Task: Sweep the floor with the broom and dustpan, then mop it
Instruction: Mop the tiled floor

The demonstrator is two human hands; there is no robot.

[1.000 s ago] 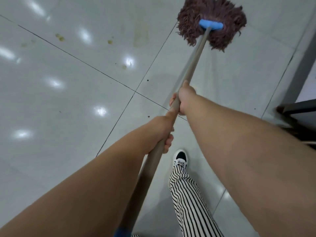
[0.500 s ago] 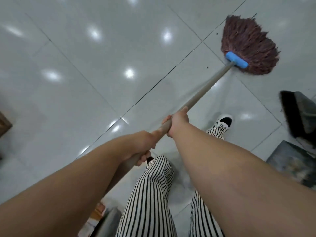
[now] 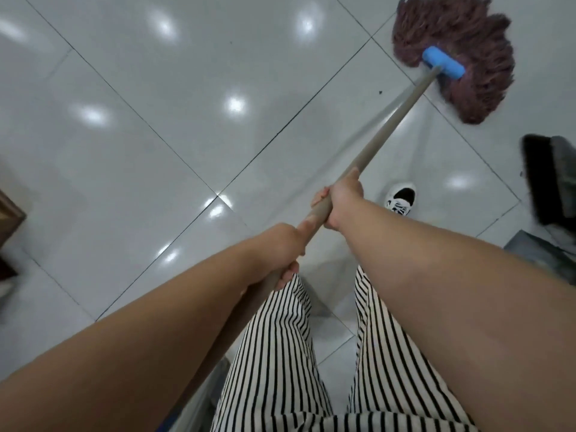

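A mop with a brown string head [image 3: 458, 48] and a blue clamp [image 3: 442, 62] lies on the glossy white tile floor [image 3: 156, 126] at the upper right. Its grey-beige handle [image 3: 392, 123] runs diagonally down toward me. My right hand [image 3: 341, 199] grips the handle higher up, fingers curled round it. My left hand [image 3: 280, 251] grips it lower down, close behind the right. The handle's lower end is hidden under my left forearm.
A dark broom head with a grey dustpan [image 3: 551, 182] stands at the right edge, above a grey mat [image 3: 542, 257]. My striped trouser legs and one white shoe [image 3: 400, 199] are below the hands. Brown furniture [image 3: 7, 219] shows at the left edge.
The mop head has swung from the top centre to the upper right and spread out on the tiles. My view turned, bringing the broom, dustpan and both legs into sight.
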